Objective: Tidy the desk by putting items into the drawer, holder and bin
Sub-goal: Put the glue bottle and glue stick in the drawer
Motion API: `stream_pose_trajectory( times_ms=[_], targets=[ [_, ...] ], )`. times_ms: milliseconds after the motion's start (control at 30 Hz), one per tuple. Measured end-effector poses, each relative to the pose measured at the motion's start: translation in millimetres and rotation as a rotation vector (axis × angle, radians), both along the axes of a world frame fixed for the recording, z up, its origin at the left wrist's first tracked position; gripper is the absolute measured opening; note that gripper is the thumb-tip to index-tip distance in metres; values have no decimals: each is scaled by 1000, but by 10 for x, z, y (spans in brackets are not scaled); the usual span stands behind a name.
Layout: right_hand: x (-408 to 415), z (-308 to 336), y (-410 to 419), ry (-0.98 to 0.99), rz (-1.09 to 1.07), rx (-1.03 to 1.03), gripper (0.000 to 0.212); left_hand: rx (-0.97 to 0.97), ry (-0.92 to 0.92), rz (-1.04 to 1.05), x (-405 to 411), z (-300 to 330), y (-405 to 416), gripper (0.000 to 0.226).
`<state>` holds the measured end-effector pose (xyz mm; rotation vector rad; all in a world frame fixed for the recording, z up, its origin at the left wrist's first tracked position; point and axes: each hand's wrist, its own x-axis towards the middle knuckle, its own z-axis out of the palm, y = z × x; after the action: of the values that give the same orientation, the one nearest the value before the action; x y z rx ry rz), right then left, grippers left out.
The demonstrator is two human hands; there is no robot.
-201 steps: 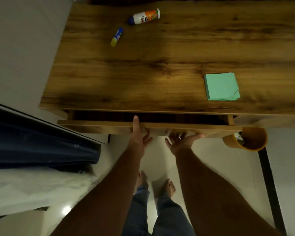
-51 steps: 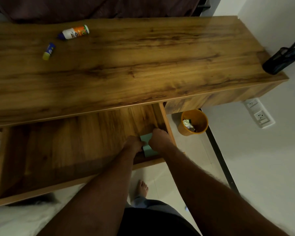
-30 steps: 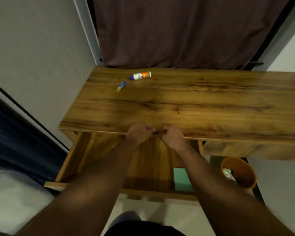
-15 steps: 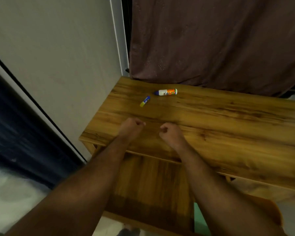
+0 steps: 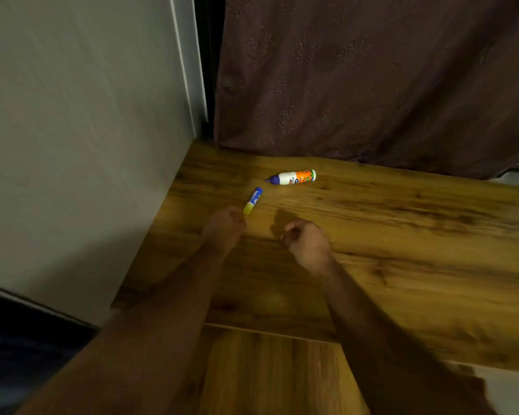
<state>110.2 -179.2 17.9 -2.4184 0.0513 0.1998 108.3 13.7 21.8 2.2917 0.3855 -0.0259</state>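
Left hand: the left hand (image 5: pixel 224 227) is over the desk top with fingers curled in, its knuckles just at the yellow end of the glue stick; whether it touches the stick cannot be told, and it holds nothing that shows.
Right hand: the right hand (image 5: pixel 307 242) is beside it, apart from it, fingers curled into a loose fist around nothing.
Glue stick: the glue stick (image 5: pixel 253 200), blue with a yellow end, lies flat near the desk's left edge, towards the back.
Glue bottle: the glue bottle (image 5: pixel 292 177) lies on its side just beyond the stick, near the back edge, blue nozzle pointing left.
Desk: the wooden desk (image 5: pixel 402 250) carries both.
Drawer: the drawer (image 5: pixel 270 372) stands pulled out below the front edge, between the forearms.
Behind: a dark curtain (image 5: pixel 372 76) hangs at the back edge; a pale wall (image 5: pixel 78 130) runs along the left.
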Motion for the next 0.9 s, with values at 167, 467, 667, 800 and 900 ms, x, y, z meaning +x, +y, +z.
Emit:
stream_pose_trajectory(
  times_ms=[167,467,667,800,900],
  targets=[
    [355,-84,-8,-19,19,-97,26,50,16,-1,398,-148,-10,40],
    [936,-175,57,-105,94,-136,26,136,9,14,870,-498,-186,66],
    [1103,-288,62,-132,126,-167,30,230,-16,8,940,-558,-219,42],
    [1267,-268,29,-159,158,-245,36,140,-71,39,906,-513,-166,37],
    [1488,-182,11,-156,195,-405,49,22,-133,57,852,-385,-150,35]
  ],
)
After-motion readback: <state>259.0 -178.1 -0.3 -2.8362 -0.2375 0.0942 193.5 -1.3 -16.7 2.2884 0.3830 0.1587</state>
